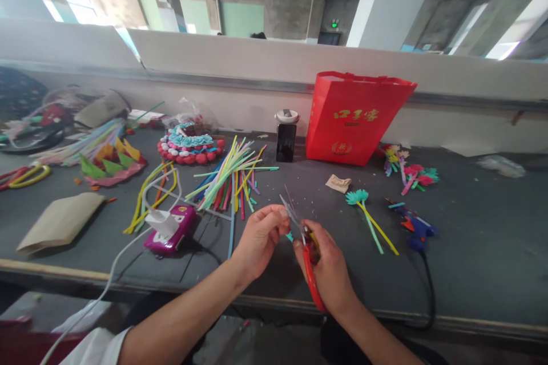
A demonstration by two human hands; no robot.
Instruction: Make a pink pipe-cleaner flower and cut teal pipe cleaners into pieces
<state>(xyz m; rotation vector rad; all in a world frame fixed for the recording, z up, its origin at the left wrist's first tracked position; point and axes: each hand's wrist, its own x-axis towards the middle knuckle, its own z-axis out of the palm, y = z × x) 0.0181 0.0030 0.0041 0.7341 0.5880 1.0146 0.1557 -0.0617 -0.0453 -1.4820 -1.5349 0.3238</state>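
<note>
In my right hand is a pair of red-handled scissors, my fingers wrapped around the handles. The blades are parted and point up and left, close to the fingertips of my left hand. My left thumb and fingers pinch a small teal piece of what looks like pipe cleaner; most of it is hidden by the fingers. Right of my hands lie two teal flowers with green and yellow stems. A small crumpled tan scrap sits behind them.
A heap of colored pipe cleaners lies left of center. Nearby are a purple power strip with a white plug and a brown paper packet. A blue glue gun, phone and red bag stand or lie rightward and behind.
</note>
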